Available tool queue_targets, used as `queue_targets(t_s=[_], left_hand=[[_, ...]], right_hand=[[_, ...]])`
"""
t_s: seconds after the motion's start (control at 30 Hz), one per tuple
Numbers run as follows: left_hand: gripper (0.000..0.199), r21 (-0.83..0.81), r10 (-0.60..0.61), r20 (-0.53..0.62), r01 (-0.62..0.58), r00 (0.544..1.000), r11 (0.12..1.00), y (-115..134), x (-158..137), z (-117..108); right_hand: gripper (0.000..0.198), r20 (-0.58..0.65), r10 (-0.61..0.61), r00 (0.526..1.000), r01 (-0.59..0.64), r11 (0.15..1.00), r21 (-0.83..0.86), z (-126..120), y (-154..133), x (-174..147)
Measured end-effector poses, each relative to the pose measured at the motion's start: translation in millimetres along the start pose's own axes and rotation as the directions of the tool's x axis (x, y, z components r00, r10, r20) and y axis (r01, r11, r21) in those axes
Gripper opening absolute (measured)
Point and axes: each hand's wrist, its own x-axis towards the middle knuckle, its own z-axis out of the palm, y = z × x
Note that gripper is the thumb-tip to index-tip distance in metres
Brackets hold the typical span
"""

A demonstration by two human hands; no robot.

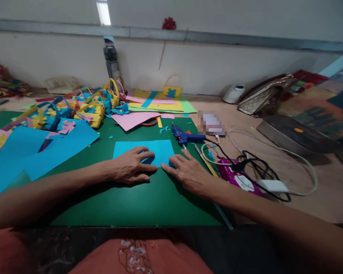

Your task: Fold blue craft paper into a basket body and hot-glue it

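A blue sheet of paper [160,147] lies flat on the green mat [117,209] in front of me. My left hand [134,164] rests on its lower left part, palm down with the fingers apart. On the lower right corner lies my right hand [187,171], its fingers stretched out and its index fingertip near the sheet's front edge. The fingertips of both hands nearly meet at that edge. Just beyond my right hand is a blue glue gun [185,136], its cord running off to the right.
Small paper baskets [94,112] in yellow and blue crowd the back left, behind larger blue sheets [65,148]. A pink sheet [137,120] partly covers red-handled scissors [150,122]. To the right are a phone [213,123], a purple power strip [227,171], tangled cables and a dark case [294,131].
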Motion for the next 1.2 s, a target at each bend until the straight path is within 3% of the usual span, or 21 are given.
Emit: queue_targets(t_s=[0.33, 0.57, 0.87, 1.1, 1.2], left_hand=[[0.030, -0.090, -0.027, -0.051, 0.022, 0.998, 0.996, -10.7, -39.0, 0.5], [0.026, -0.070, -0.044, -0.066, 0.039, 0.997, 0.997, -16.7, -72.2, -1.1], [0.029, -0.104, -0.156, -0.063, 0.149, 0.986, 0.983, -15.4, -115.7, -8.6], [0.033, -0.107, -0.214, -0.126, 0.201, 0.969, 0.974, -13.6, -145.5, -6.0], [0.024, -0.022, -0.235, -0.257, 0.237, 0.937, 0.971, -13.1, -143.9, -2.5]], right_hand=[[0.047, -0.090, -0.016, 0.996, 0.010, 0.998, -0.060, 6.7, 2.5, 0.0], [0.048, -0.080, -0.011, 0.997, 0.007, 0.999, -0.047, 4.9, 2.3, -0.5], [0.047, -0.027, -0.003, 1.000, 0.003, 1.000, -0.021, 0.8, 1.4, 0.8], [0.043, 0.027, -0.003, 1.000, 0.004, 1.000, -0.019, -7.1, -1.2, -0.4], [0.033, 0.026, -0.022, 0.999, 0.024, 0.997, -0.076, -7.0, -3.7, 4.5]])
